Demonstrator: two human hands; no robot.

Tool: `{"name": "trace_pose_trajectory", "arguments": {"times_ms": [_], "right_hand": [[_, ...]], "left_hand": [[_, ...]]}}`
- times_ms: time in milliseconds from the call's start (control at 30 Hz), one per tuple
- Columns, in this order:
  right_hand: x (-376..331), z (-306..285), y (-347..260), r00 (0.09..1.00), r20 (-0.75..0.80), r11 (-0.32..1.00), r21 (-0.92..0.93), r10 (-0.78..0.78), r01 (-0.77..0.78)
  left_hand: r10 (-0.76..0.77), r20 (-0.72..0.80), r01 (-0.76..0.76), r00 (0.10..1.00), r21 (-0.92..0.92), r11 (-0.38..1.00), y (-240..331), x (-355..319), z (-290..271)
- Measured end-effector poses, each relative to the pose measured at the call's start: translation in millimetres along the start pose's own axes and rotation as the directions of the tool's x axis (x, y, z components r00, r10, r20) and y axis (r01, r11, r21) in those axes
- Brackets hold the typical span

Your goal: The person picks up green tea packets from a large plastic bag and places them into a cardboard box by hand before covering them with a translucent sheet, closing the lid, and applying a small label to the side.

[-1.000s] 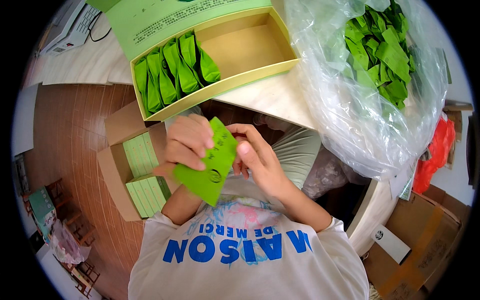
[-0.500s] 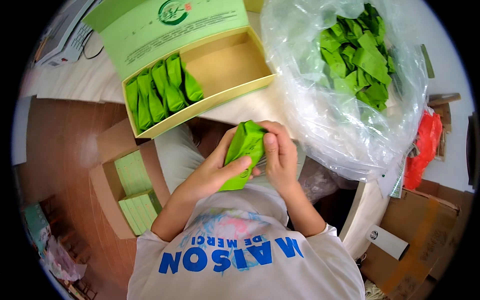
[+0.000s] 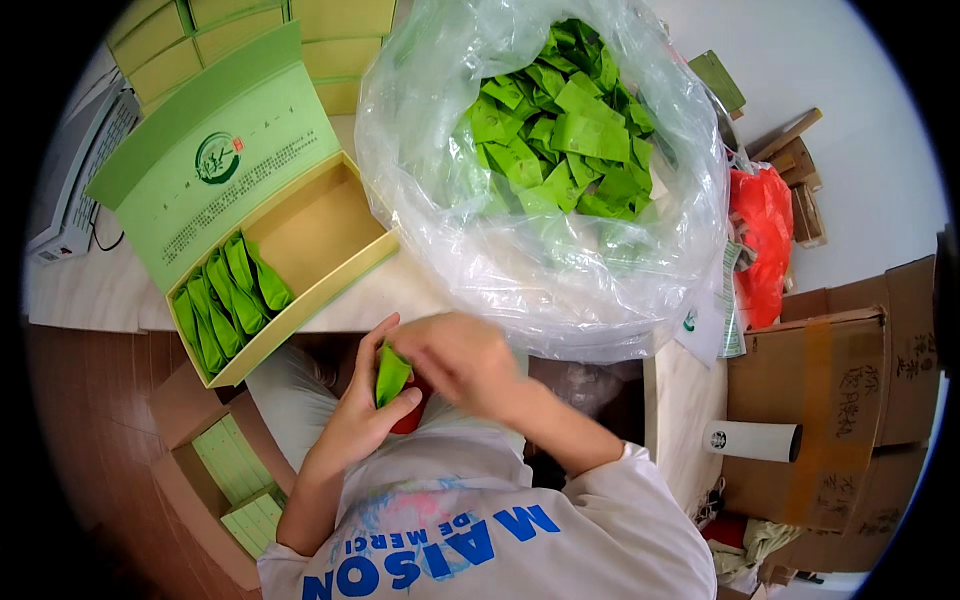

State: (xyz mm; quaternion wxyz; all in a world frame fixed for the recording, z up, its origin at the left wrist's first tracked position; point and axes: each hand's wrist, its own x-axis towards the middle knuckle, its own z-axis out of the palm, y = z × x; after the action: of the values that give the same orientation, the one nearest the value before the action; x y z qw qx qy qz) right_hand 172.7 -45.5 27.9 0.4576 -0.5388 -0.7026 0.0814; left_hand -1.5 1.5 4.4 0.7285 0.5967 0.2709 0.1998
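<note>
A bright green sachet [image 3: 392, 376] stands in my left hand [image 3: 362, 405], the fingers and thumb wrapped round its sides. My right hand [image 3: 462, 362] is just to the right of its top, smeared by motion, so I cannot make out its fingers. Beyond my hands, to the left, lies an open gift box [image 3: 330, 293] with a pale green lid raised. Several filled green sachets [image 3: 240, 295] stand in a row in its left part, and the right part shows bare cardboard. A clear plastic bag [image 3: 420, 230] full of loose green sachets [image 3: 590, 135] sits at the far middle.
Stacked pale green boxes [image 3: 240, 35] rise at the back left, beside a grey machine [image 3: 75, 175]. An open carton [image 3: 175, 470] of pale green boxes is low on my left. On the right are a white cup [image 3: 752, 440], brown cartons [image 3: 815, 400] and a red bag [image 3: 765, 235].
My view has turned toward the right. Both hands were on the sachet; now my left hand holds it upright while my right hand moves, blurred, near its top.
</note>
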Motion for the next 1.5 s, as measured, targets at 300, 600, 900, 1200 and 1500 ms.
{"name": "trace_pose_trajectory", "arguments": {"times_ms": [300, 600, 900, 1200, 1500], "right_hand": [[68.0, -147.7, 163.5, 0.990, -0.101, 0.523, -0.841, 0.099, -0.138], [81.8, -154.9, 177.0, 0.950, -0.141, 0.722, -0.621, 0.279, -0.305], [64.6, -98.3, 34.4, 0.925, 0.109, 0.771, 0.522, 0.364, -0.365], [-17.5, 25.6, 2.6, 0.732, 0.394, 0.278, 0.742, 0.556, -0.610], [-12.8, 41.5, 0.3, 0.899, 0.192, 0.826, 0.355, 0.394, -0.438]], "left_hand": [[-0.056, -0.065, 0.037, 0.996, -0.267, 0.963, -4.0, -4.9, 1.5], [-0.087, -0.053, 0.068, 0.995, -0.290, 0.955, -13.2, -9.5, -4.0], [-0.063, -0.142, -0.024, 0.988, -0.545, 0.838, -22.1, -4.4, -4.8], [-0.069, 0.001, 0.049, 0.998, -0.720, 0.693, -21.3, 3.2, 9.5], [0.095, -0.191, -0.163, 0.977, -0.382, 0.910, -20.2, -7.3, 7.7]]}}
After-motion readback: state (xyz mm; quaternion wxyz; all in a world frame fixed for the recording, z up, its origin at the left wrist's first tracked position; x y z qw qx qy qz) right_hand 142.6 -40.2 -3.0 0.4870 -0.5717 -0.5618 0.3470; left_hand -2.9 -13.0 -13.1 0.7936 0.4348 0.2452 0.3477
